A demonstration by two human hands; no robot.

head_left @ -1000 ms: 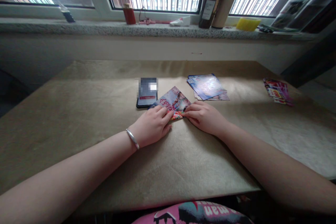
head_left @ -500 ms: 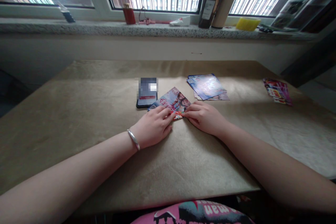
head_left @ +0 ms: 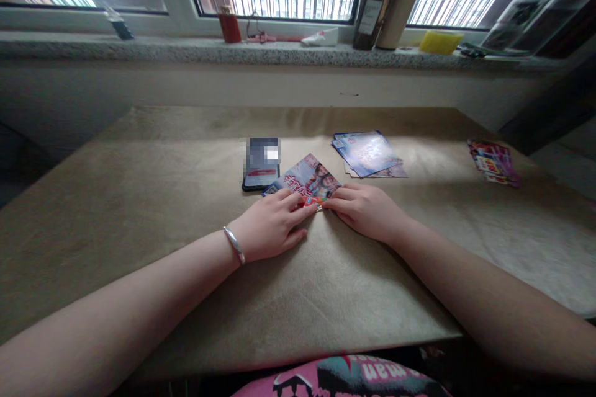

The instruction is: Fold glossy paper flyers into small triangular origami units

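Note:
A colourful printed paper sheet (head_left: pixel 305 173) lies at an angle on the table before me. A narrow orange-and-white strip shows along its near edge, which looks folded over. My left hand (head_left: pixel 274 226), with a silver bangle at the wrist, rests its stretched fingers on the paper's near left part. Its index finger presses on the strip, and its thumb lies apart on the table. My right hand (head_left: pixel 365 208) has its fingers closed together on the paper's near right edge; its thumb is mostly hidden.
A phone (head_left: pixel 261 181) with a blurred screen lies beyond my left hand, touching or close to the paper's left corner. A stack of printed sheets (head_left: pixel 370 154) is at the back right. Several red-purple cards (head_left: pixel 493 162) lie far right. Bottles and small items line the windowsill (head_left: pixel 186 53).
My left index finger has slid right along the near edge of the paper, toward my right fingertips. The right hand has shifted very slightly; the paper stays nearly in place.

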